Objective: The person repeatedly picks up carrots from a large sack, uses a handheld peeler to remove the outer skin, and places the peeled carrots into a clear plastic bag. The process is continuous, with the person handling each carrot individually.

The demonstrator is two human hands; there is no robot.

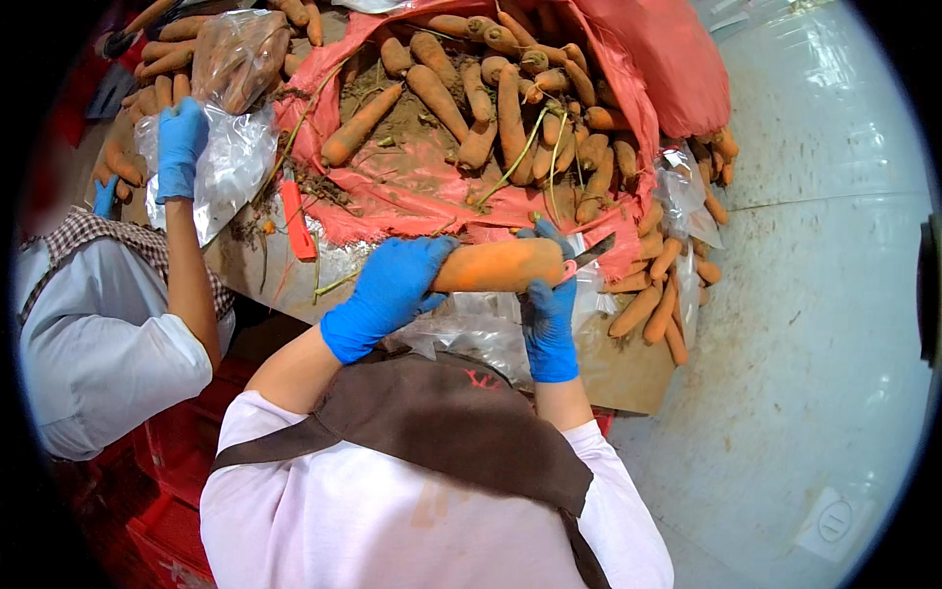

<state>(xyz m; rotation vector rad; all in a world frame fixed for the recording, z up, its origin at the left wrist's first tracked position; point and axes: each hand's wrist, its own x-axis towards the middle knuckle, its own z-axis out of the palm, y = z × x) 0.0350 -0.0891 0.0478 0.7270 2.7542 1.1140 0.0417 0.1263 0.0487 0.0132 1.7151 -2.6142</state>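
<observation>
A thick orange carrot [500, 266] lies crosswise between my two blue-gloved hands. My left hand [394, 283] is closed round its left end. The fingers of my right hand [548, 294] hold its right end, together with a small knife [595, 250] whose pink handle shows by the palm and whose blade points right. Just beyond, an opened red plastic sack [441, 210] holds many soil-covered carrots [511, 110], some with green stalks. Left of the sack's near edge lies a red-handled knife [296, 221]. Clear plastic bags [471, 324] are under and behind my hands.
A co-worker at the left, in blue gloves, has a hand on a clear plastic bag [246, 151] near a bagged bunch of carrots [239, 55]. More carrots [655, 302] are piled at the table's right, beside a pale wall or panel [802, 294]. Red crates [176, 530] stand below left.
</observation>
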